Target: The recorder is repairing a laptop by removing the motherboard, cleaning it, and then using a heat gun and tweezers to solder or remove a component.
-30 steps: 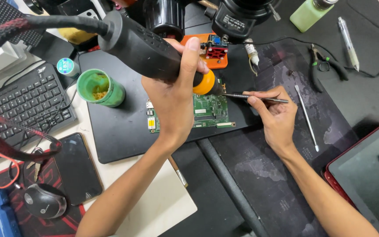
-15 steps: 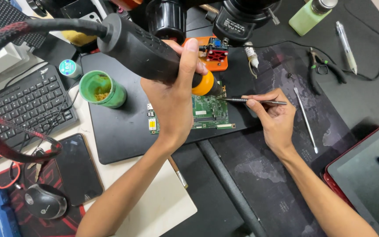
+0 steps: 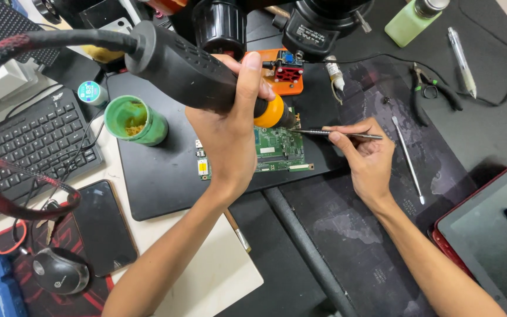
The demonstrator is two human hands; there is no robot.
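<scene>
Centrally, my left hand (image 3: 230, 132) has its grip wrapped tight around the black handle of a hot-air tool (image 3: 189, 67), thumb up along the barrel, so that the orange nozzle end (image 3: 272, 113) points down just past my fingers. Directly beneath and to the right of that grip lies the green circuit board (image 3: 278, 149), flat on a black mat (image 3: 159, 182) on the worktop. The tool's braided hose (image 3: 7, 53) arcs away to the left of my left grip and loops down over the keyboard (image 3: 30, 144).

My right hand (image 3: 368, 161) keeps its grip pinched on a pair of slim metal tweezers (image 3: 335, 134), held between thumb and forefinger; their tip reaches leftward to the board's upper right edge, just beside the nozzle.

Left of my left grip stands a green pot (image 3: 135, 120) with brownish contents. Below it, a dark phone (image 3: 102, 226) lies face up, near a computer mouse (image 3: 60, 271). Above my left grip hang the dark microscope lenses (image 3: 324, 20), and between them sits an orange holder (image 3: 284, 73). Right of my right grip lie a thin metal probe (image 3: 407, 158), small pliers (image 3: 432, 91) and a pen (image 3: 462, 53); a red-edged tablet (image 3: 488, 235) lies further right and lower.
</scene>
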